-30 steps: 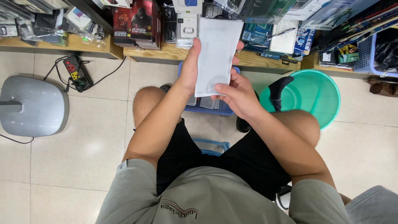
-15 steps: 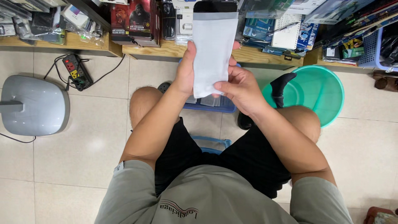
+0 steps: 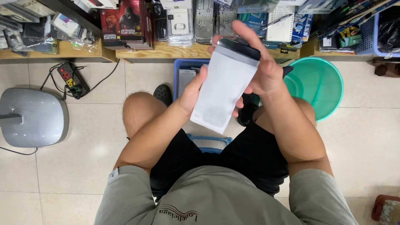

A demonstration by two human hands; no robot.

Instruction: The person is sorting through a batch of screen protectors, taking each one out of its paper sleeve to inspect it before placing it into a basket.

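Observation:
A flat white pouch (image 3: 223, 89) with a dark top edge is held upright in front of me, above my knees. My left hand (image 3: 192, 92) grips its left edge near the middle. My right hand (image 3: 260, 66) wraps around the upper right side, fingers over the dark top. The pouch tilts slightly to the right at the top.
A blue basket (image 3: 185, 71) sits on the floor beyond my knees, and a green plastic tub (image 3: 323, 85) is to the right. A grey fan base (image 3: 33, 116) and a power strip (image 3: 71, 79) lie at the left. Low wooden shelves (image 3: 166, 52) hold packaged goods.
The pouch has tilted and come closer. My right hand has climbed from its lower right edge to the dark top, and my left hand has slid lower along the left edge.

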